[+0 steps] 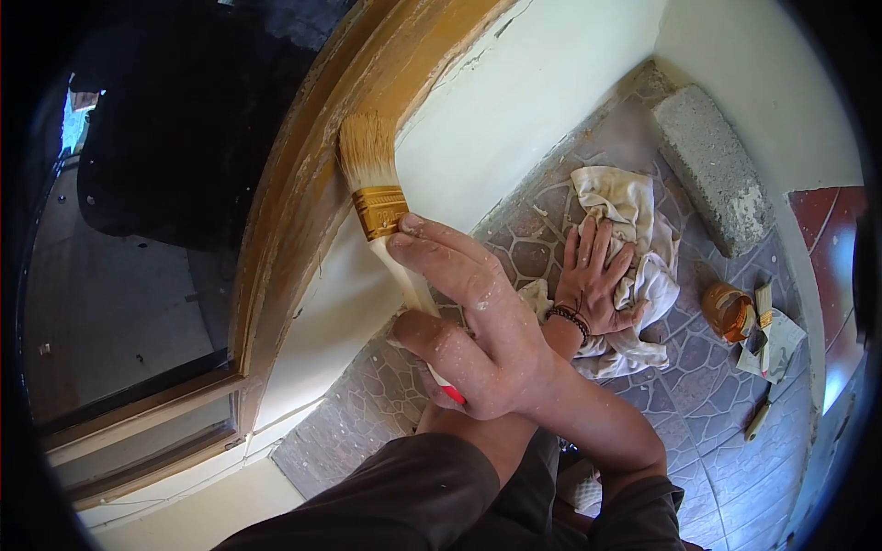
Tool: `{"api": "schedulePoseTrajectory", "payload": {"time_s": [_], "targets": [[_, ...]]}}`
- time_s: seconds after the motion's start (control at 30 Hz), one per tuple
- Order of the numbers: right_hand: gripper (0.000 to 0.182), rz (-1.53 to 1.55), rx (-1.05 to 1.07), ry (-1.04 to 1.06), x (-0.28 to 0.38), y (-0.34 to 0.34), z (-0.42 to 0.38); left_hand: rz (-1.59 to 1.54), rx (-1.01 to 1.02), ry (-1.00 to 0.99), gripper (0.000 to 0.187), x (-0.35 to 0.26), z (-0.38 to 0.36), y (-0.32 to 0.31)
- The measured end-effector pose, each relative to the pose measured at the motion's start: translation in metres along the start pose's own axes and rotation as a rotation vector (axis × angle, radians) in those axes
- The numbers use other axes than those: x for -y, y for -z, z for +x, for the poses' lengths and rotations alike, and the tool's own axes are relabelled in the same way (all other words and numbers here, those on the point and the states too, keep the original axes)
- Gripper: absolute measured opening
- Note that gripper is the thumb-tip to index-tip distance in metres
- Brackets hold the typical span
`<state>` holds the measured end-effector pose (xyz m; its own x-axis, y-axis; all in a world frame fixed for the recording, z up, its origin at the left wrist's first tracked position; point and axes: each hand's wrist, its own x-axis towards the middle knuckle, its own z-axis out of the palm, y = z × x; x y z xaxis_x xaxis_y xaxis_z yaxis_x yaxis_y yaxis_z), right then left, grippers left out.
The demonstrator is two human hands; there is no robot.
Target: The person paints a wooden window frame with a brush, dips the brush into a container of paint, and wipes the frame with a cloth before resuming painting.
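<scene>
My right hand [487, 331] is closed around the handle of a paintbrush [377, 174]. The brush has pale bristles, a gold ferrule and a white handle with a red end. Its bristle tips touch the brown wooden frame [294, 197] at the left. Lower down, my left hand [593, 280] lies palm down with fingers spread on a crumpled white cloth [620, 193]. A dark bracelet circles that wrist, and my right hand and forearm cover part of the left forearm.
A rough concrete block [712, 165] lies on the stone-patterned floor [698, 404] by the wall. Near it stands an open container of brown paint [726, 312], with a smaller brush [763, 308] beside it. Dark glass [156, 165] fills the frame.
</scene>
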<state>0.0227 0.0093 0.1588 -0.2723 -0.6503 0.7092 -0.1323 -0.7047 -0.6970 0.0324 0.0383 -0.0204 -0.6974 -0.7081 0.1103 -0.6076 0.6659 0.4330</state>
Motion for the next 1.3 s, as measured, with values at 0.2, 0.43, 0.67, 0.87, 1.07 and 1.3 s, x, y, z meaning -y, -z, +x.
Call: {"api": "schedulePoseTrajectory", "payload": {"time_s": [0.2, 0.43, 0.67, 0.87, 1.07, 1.3], "targets": [[0.024, 0.004, 0.007, 0.007, 0.001, 0.000, -0.001, -0.015, -0.018, -0.004, 0.084, 0.000, 0.000, -0.001], [0.025, 0.015, 0.007, 0.021, 0.002, -0.003, -0.002, -0.039, 0.069, 0.024, 0.087, 0.000, -0.002, 0.000], [0.019, 0.056, 0.015, 0.029, 0.006, 0.001, -0.005, -0.030, 0.035, 0.013, 0.084, -0.001, -0.001, 0.001], [0.014, -0.059, -0.125, 0.062, 0.001, 0.010, 0.001, -0.033, -0.027, -0.006, 0.083, 0.000, -0.001, 0.000], [0.015, -0.004, -0.033, 0.021, -0.008, 0.005, 0.002, -0.031, -0.025, -0.008, 0.081, 0.000, 0.000, 0.000], [0.016, 0.037, -0.008, 0.027, -0.006, 0.001, 0.000, -0.029, -0.036, -0.009, 0.079, -0.001, 0.001, 0.001]]}}
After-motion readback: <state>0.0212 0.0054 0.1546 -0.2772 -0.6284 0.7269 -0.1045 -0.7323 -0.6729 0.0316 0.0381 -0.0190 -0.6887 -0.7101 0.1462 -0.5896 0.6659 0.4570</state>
